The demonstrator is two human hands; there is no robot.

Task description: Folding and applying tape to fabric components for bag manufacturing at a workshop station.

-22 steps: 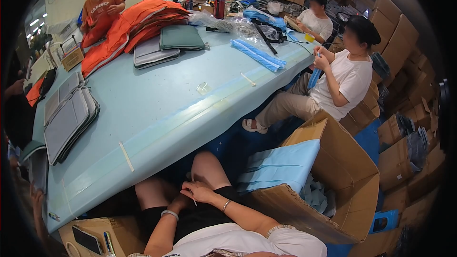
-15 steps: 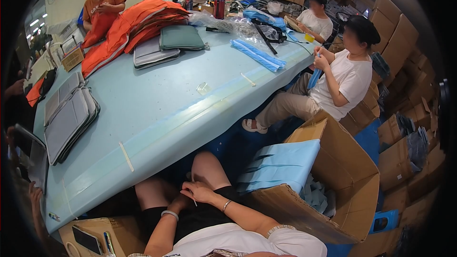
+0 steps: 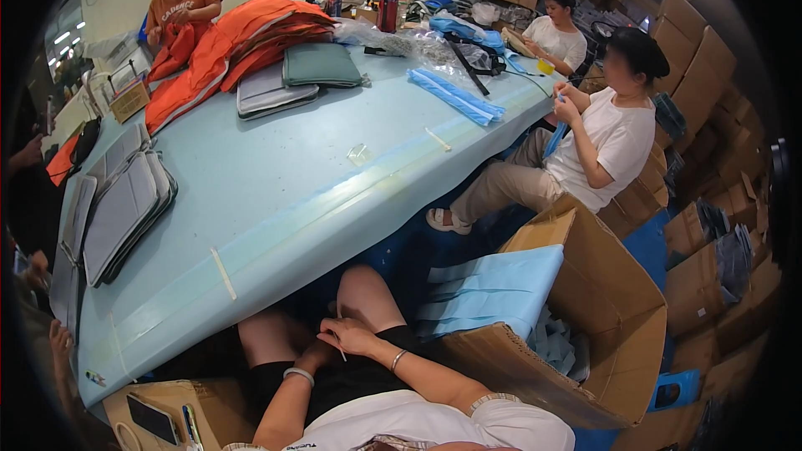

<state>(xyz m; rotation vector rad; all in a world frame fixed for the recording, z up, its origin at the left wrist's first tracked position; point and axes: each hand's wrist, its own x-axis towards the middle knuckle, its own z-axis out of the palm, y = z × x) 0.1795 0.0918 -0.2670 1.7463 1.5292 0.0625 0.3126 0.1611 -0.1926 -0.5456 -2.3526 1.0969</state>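
Note:
Above my lap, my right hand (image 3: 355, 336) lies partly over my left hand (image 3: 315, 357), its fingers pressed together. A thin, pale sliver (image 3: 342, 356) sticks out below my right fingertips; its kind is too small to make out. My left fingers are mostly hidden under the right hand, so whatever they grip does not show. Close to my right arm, several light blue fabric pieces (image 3: 497, 288) hang over the edge of an open cardboard box (image 3: 614, 317), with more blue scraps inside.
A long table with a pale blue cover (image 3: 276, 175) stretches ahead, bearing grey cases (image 3: 125, 234), orange fabric (image 3: 242, 42) and blue strips (image 3: 455, 96). A phone (image 3: 153, 418) rests on a carton (image 3: 213, 401) at lower left. A co-worker (image 3: 614, 138) sits at right, others around the table.
My hands have hardly moved. At the far left, a grey case handled by another person has shifted against the stack. The orange-shirted person's hands have moved apart slightly.

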